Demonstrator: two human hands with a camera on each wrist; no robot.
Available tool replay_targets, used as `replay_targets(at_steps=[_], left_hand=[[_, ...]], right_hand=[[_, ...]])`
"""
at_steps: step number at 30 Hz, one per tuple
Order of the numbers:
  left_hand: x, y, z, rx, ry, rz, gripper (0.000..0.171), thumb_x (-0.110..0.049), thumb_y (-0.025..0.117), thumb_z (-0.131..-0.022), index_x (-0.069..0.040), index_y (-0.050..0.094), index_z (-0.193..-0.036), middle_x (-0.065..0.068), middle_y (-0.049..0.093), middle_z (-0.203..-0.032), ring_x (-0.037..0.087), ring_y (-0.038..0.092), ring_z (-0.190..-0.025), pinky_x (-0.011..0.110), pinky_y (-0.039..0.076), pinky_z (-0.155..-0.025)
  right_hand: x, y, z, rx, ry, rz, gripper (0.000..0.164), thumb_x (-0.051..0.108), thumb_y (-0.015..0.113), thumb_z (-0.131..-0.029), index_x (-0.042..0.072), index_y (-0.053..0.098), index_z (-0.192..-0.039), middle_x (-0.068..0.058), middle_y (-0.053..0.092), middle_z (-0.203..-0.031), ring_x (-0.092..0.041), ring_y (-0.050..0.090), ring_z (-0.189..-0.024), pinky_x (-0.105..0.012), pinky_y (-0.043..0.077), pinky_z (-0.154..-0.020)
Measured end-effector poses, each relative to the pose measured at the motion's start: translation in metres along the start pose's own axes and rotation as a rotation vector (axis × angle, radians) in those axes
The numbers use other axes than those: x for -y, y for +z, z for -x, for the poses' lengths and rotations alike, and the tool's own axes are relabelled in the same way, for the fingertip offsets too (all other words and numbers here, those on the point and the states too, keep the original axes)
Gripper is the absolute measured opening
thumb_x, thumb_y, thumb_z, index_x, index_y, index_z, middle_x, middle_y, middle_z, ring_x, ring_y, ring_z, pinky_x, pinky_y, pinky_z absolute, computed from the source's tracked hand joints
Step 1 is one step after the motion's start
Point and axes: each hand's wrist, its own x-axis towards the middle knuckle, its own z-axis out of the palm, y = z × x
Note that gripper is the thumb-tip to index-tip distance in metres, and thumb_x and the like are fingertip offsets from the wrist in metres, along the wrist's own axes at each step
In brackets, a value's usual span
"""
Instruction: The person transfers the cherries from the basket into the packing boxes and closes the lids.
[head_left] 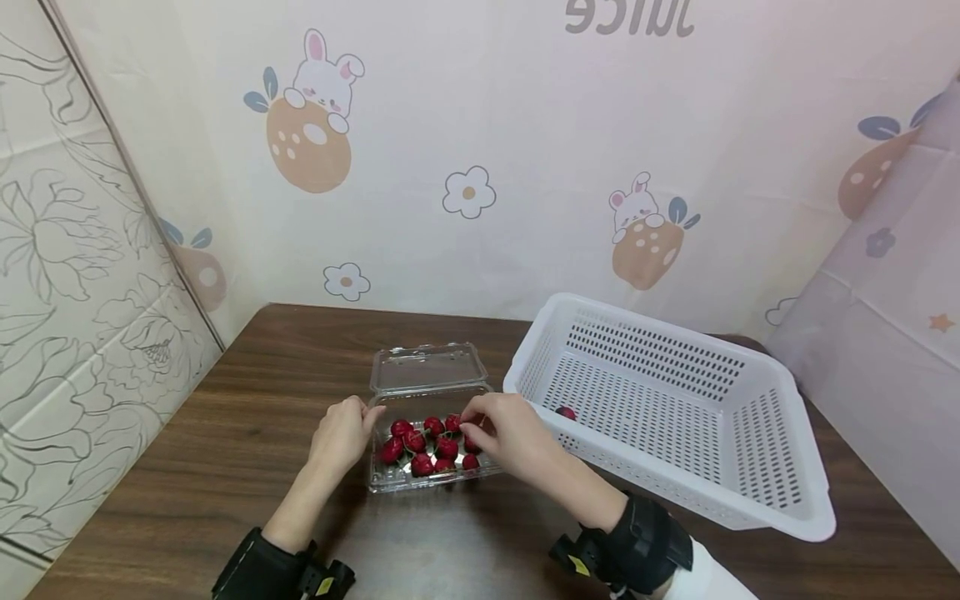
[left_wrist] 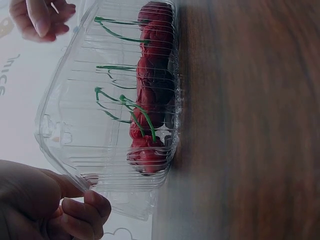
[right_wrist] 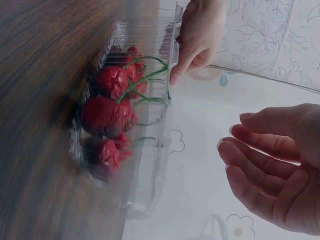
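Observation:
On the table stands a clear plastic clamshell box (head_left: 384, 478), its lid (head_left: 427, 369) folded back away from me. Several red cherries (head_left: 422, 464) with green stems lie inside, and the stems (left_wrist: 145, 117) rise within the clear walls in the left wrist view. My left hand (head_left: 341, 437) pinches the box's left rim between thumb and fingers. Over the right part of the box hovers my right hand (head_left: 517, 437); the right wrist view shows that hand (right_wrist: 275, 170) with loosely bent fingers and nothing between them, apart from the box.
A white perforated plastic basket (head_left: 776, 425) stands to the right of the box. One dark red cherry (head_left: 566, 412) lies in it, near its left side. Behind the wooden table (head_left: 300, 358) hangs a printed cloth (head_left: 480, 100).

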Motion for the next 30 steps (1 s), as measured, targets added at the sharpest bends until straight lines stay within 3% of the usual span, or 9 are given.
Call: replay_targets(at_steps=[15, 30], left_hand=[[-0.001, 0.000, 0.000, 0.002, -0.006, 0.003, 0.028, -0.023, 0.056, -0.088, 0.000, 0.055, -0.071, 0.003, 0.048, -0.058, 0.018, 0.045, -0.051, 0.033, 0.037, -0.043], [0.000, 0.001, 0.000, 0.000, -0.002, 0.005, 0.029, -0.022, 0.056, -0.088, 0.000, 0.054, -0.070, 0.003, 0.045, -0.057, 0.016, 0.043, -0.049, 0.030, 0.034, -0.042]], right_hand=[[0.001, -0.031, 0.024, -0.033, -0.088, 0.143, 0.005, 0.006, 0.067, -0.075, 0.008, 0.064, -0.078, 0.002, 0.061, -0.073, -0.006, 0.054, -0.064, -0.017, 0.045, -0.059], [0.002, -0.070, 0.038, 0.049, -0.153, 0.327, 0.013, 0.005, 0.070, -0.072, 0.007, 0.060, -0.079, 0.001, 0.059, -0.077, -0.011, 0.056, -0.066, -0.024, 0.047, -0.059]])
